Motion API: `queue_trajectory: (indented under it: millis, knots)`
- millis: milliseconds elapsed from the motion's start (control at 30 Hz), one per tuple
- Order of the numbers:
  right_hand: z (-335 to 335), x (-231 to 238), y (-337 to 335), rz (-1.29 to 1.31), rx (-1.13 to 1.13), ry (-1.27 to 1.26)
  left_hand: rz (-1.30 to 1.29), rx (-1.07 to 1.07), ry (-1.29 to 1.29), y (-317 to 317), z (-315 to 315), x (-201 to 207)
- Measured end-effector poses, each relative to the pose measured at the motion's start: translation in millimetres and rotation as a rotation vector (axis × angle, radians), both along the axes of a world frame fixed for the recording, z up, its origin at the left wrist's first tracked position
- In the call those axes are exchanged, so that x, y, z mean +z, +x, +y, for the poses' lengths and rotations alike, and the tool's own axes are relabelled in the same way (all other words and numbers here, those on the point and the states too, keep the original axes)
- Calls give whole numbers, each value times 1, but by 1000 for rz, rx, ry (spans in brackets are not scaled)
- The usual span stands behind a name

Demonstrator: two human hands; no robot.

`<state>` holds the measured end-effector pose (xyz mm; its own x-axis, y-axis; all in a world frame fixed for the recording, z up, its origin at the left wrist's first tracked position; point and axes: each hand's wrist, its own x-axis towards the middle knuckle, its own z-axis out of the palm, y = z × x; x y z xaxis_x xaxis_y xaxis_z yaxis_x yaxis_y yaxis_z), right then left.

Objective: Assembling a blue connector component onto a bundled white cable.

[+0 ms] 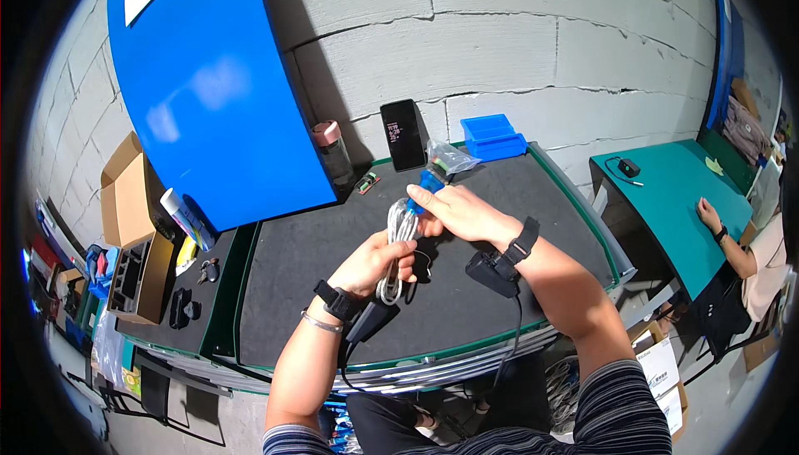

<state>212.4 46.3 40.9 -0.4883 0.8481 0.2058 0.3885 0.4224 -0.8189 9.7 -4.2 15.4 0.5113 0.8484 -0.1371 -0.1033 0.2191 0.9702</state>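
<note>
Left hand (pixel 384 257): closed around the middle of a coiled pale cable (pixel 402 224), fingers wrapped over the strands. Right hand (pixel 468 209): closed on a blue end piece (pixel 429 180), thumb along its near side; the fingertips behind are partly hidden. Neither grip stands open.

Governing relation: the cable and the blue end piece lie almost end to end. From the left grip, the coil extends both ways — its upper loops toward the right thumb, its lower loops toward the wearer. The coil's long axis is near upright in view, the far end leaning slightly right. From the right grip, the blue end piece points away from the wearer and to the right, at a steeper lean than the coil. The right hand is nearer to the end piece and the coil's upper loops; the left hand is nearer to the coil's lower loops.

A clear plastic bag (pixel 454 157) sits at the far end of the blue end piece; whether it is attached cannot be determined. Beyond the grips, a phone (pixel 404 135) stands far and slightly left of the right hand — a blue bin (pixel 493 139) far and slightly right. Both hands are above the dark mat (pixel 291 289).
</note>
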Motion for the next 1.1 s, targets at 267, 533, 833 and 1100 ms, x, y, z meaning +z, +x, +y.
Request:
queue_trajectory:
  millis: [267, 533, 833, 1100]
  knots:
    - [-31, 2, -15, -175, 231, 965, -126, 15, -119, -4, 0, 0]
    - [-26, -28, -24, -413, -1, 1097, -48, -130, -147, -3, 0, -2]
    - [28, 4, 17, 213, -429, 752, -229, 212, 335, -15, 4, 17]
    - [33, 4, 31, 674, 165, -212, 575, 82, 344, -15, 29, -17]
